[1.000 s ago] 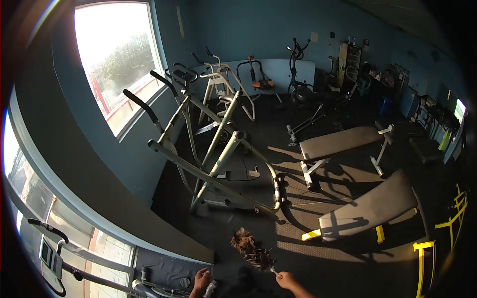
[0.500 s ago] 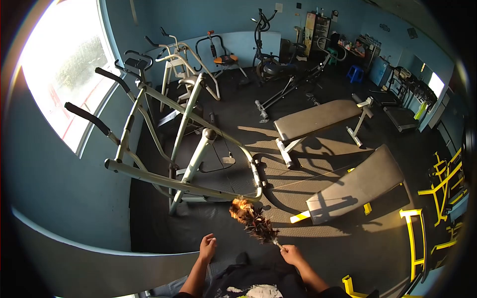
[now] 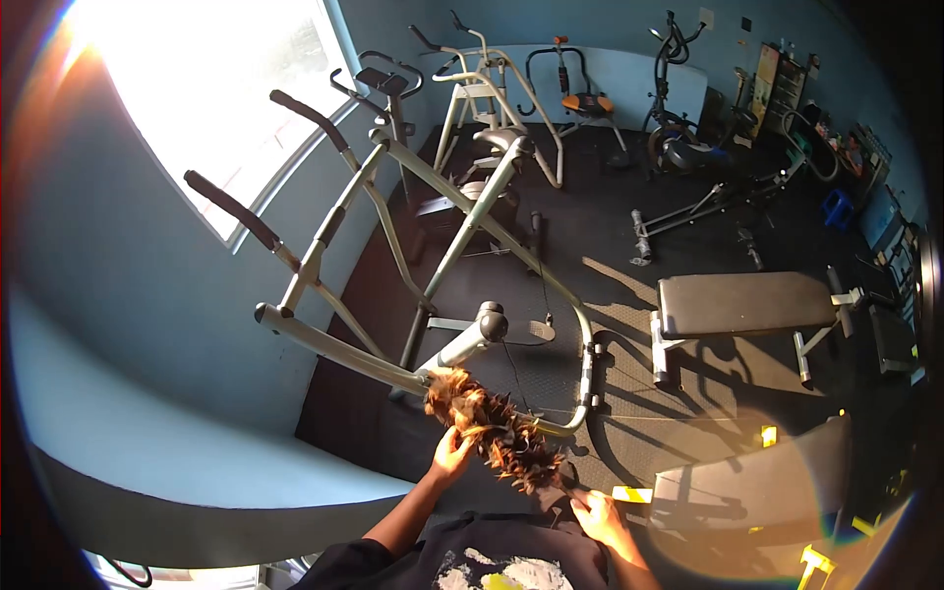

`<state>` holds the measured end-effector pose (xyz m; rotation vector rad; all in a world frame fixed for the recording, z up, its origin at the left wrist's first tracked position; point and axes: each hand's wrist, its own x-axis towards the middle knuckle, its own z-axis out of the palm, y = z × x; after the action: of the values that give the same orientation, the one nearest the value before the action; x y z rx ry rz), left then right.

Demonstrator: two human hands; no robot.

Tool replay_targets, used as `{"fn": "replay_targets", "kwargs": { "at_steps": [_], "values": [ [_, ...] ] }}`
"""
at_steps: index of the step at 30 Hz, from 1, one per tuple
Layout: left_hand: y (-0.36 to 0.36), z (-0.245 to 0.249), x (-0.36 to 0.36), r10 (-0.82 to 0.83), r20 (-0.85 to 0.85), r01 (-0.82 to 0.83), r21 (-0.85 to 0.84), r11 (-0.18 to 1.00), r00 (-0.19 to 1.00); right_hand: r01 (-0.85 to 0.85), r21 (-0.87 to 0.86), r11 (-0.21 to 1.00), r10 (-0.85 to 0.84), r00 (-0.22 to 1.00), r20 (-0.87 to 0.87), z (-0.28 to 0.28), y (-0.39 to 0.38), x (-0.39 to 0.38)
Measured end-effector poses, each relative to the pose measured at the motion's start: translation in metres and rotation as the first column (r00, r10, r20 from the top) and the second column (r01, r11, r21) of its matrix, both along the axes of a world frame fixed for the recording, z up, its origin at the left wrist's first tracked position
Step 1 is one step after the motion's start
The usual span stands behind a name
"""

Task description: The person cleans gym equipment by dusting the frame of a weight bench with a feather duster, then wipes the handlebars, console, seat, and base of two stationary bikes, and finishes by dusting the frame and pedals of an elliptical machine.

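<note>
A feather duster (image 3: 506, 444) with brown and orange-tipped feathers slants across the space before my chest. My right hand (image 3: 598, 513) is closed round its thin handle at the lower right end. At the feathers' left edge, my left hand (image 3: 452, 453) has its fingers drawn in against them, the fingertips partly hidden among the plumes. The duster's far tip overlaps the lower bar of a pale metal exercise machine (image 3: 339, 346), whose black-gripped handles rise toward the window.
To the right stand a padded flat bench (image 3: 747, 303) and a second, inclined bench (image 3: 752, 482) with yellow parts. More machines, including an exercise bike (image 3: 688, 147), line the back wall. A blue wall with a bright window (image 3: 236, 108) runs along the left.
My left hand has come from beside the duster to its feathers. My view has swung left, so the machines and benches appear farther right. The right hand keeps the handle.
</note>
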<state>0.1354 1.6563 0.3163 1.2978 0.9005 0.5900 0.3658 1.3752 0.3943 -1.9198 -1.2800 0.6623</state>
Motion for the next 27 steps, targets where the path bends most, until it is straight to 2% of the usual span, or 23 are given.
{"fn": "replay_targets", "kwargs": {
  "at_steps": [2,3,4,6,8,9,10,12,13,14,15,16,18,19,21,22,23,24,25,26,27],
  "values": [
    [0.007,0.009,0.004,0.02,-0.252,0.005,0.099,0.995,0.967,-0.075,-0.044,0.996,0.076,0.997,0.011,0.008,0.032,0.021],
    [0.008,0.027,0.01,0.078,-0.27,-0.053,0.1,0.994,0.96,-0.2,-0.001,0.98,0.2,0.98,0.0,0.005,0.049,0.033],
    [0.011,0.021,0.013,0.13,-0.012,-0.122,0.261,0.958,0.991,-0.249,-0.003,0.969,0.249,0.968,-0.011,0.0,0.068,0.042],
    [0.019,0.027,0.006,0.211,-0.14,-0.145,0.378,0.915,0.968,-0.301,0.054,0.952,0.306,0.945,-0.112,-0.011,0.1,0.045],
    [0.027,0.075,0.009,0.263,-0.183,-0.218,0.235,0.947,0.947,-0.306,0.111,0.946,0.322,0.928,-0.189,-0.005,0.137,0.04],
    [0.035,0.079,0.004,0.297,-0.126,-0.262,0.235,0.936,0.947,-0.368,0.078,0.926,0.376,0.91,-0.176,0.014,0.158,0.038],
    [0.043,0.083,-0.003,0.333,-0.064,-0.31,0.238,0.92,0.941,-0.39,0.123,0.913,0.408,0.889,-0.208,0.021,0.176,0.033],
    [0.069,0.095,-0.019,0.396,-0.049,-0.353,0.365,0.862,0.917,-0.51,0.075,0.857,0.504,0.797,-0.333,0.051,0.216,0.023],
    [0.08,0.107,-0.028,0.462,-0.112,-0.386,0.398,0.832,0.88,-0.531,0.072,0.844,0.521,0.783,-0.339,0.058,0.236,0.015],
    [0.097,0.111,-0.041,0.482,-0.057,-0.419,0.409,0.81,0.875,-0.557,0.165,0.814,0.579,0.758,-0.301,0.064,0.254,0.006],
    [0.115,0.117,-0.054,0.551,-0.088,-0.449,0.482,0.752,0.83,-0.573,0.256,0.778,0.626,0.736,-0.256,0.072,0.271,-0.004],
    [0.132,0.123,-0.066,0.614,-0.112,-0.465,0.553,0.692,0.781,-0.577,0.253,0.777,0.629,0.733,-0.259,0.084,0.289,-0.014],
    [0.163,0.172,-0.073,0.742,-0.105,-0.467,0.716,0.519,0.663,-0.634,0.238,0.736,0.675,0.656,-0.338,0.116,0.319,-0.035],
    [0.179,0.186,-0.077,0.822,-0.078,-0.521,0.739,0.427,0.564,-0.616,0.249,0.747,0.661,0.649,-0.378,0.123,0.33,-0.046],
    [0.221,0.19,-0.092,0.928,-0.016,-0.639,0.72,0.269,0.372,-0.633,0.243,0.735,0.677,0.668,-0.308,0.113,0.344,-0.056],
    [0.24,0.189,-0.098,0.93,0.042,-0.712,0.656,0.25,0.365,-0.649,0.244,0.721,0.693,0.676,-0.25,0.107,0.347,-0.062],
    [0.259,0.177,-0.106,0.888,0.166,-0.78,0.563,0.272,0.429,-0.632,0.066,0.772,0.61,0.708,-0.355,0.104,0.348,-0.06],
    [0.278,0.161,-0.113,0.831,0.297,-0.832,0.463,0.305,0.47,-0.636,0.056,0.77,0.614,0.714,-0.337,0.091,0.347,-0.056],
    [0.293,0.153,-0.111,0.851,0.269,-0.82,0.5,0.277,0.451,-0.618,-0.087,0.781,0.546,0.744,-0.386,0.079,0.346,-0.049],
    [0.301,0.143,-0.105,0.824,0.365,-0.854,0.459,0.245,0.433,-0.592,-0.232,0.772,0.467,0.775,-0.426,0.069,0.345,-0.043],
    [0.3,0.143,-0.102,0.839,0.357,-0.864,0.447,0.232,0.41,-0.587,-0.147,0.797,0.518,0.787,-0.335,0.071,0.348,-0.041]
  ]
}}
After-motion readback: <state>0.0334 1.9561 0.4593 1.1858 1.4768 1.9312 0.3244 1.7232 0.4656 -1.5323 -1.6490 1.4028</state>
